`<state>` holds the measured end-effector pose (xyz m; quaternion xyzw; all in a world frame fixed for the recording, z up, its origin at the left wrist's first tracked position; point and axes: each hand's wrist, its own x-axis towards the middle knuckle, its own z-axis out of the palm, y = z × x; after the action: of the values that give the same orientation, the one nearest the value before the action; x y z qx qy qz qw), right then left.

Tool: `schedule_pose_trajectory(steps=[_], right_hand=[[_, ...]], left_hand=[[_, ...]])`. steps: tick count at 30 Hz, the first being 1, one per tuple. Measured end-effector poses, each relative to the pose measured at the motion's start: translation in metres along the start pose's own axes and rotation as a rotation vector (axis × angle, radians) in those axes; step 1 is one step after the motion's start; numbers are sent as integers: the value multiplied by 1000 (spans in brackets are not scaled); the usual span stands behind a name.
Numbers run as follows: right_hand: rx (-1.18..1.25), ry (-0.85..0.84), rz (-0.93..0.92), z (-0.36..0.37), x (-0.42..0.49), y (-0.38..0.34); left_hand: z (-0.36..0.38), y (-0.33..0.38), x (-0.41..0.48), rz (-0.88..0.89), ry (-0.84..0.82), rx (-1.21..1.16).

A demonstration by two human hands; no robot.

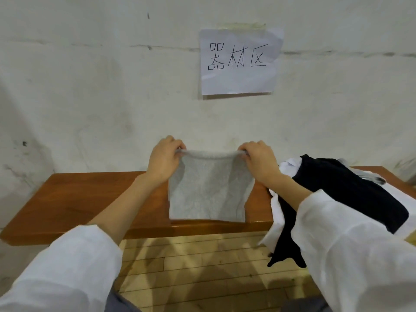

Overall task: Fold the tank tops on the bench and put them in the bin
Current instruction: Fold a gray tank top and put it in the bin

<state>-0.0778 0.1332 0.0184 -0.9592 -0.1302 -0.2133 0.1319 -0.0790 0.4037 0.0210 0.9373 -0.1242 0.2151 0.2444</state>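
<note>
A light grey tank top (208,190), folded into a rough rectangle, hangs in front of me over the wooden bench (90,199). My left hand (165,159) pinches its upper left corner and my right hand (261,162) pinches its upper right corner, holding the top edge taut above the bench. The cloth's lower edge reaches the bench's front edge. To the right, a heap of tops lies on the bench: a black one (351,190) on top of a white one (276,210), with a grey piece (364,176) behind. No bin is in view.
A white wall stands right behind the bench, with a taped paper sign (239,61) on it. Wooden floorboards (202,266) show below the bench. The black top and the white top hang over the bench's front edge at the right.
</note>
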Motion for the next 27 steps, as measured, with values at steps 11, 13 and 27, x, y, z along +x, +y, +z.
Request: schedule_pose_trajectory(steps=[11, 13, 27], right_hand=[[65, 154, 19, 35, -15, -3], [44, -80, 15, 57, -48, 0], [169, -365, 86, 93, -99, 10]], left_hand=[[18, -25, -24, 153, 55, 34], [36, -39, -57, 183, -155, 15], [81, -69, -81, -320, -278, 90]])
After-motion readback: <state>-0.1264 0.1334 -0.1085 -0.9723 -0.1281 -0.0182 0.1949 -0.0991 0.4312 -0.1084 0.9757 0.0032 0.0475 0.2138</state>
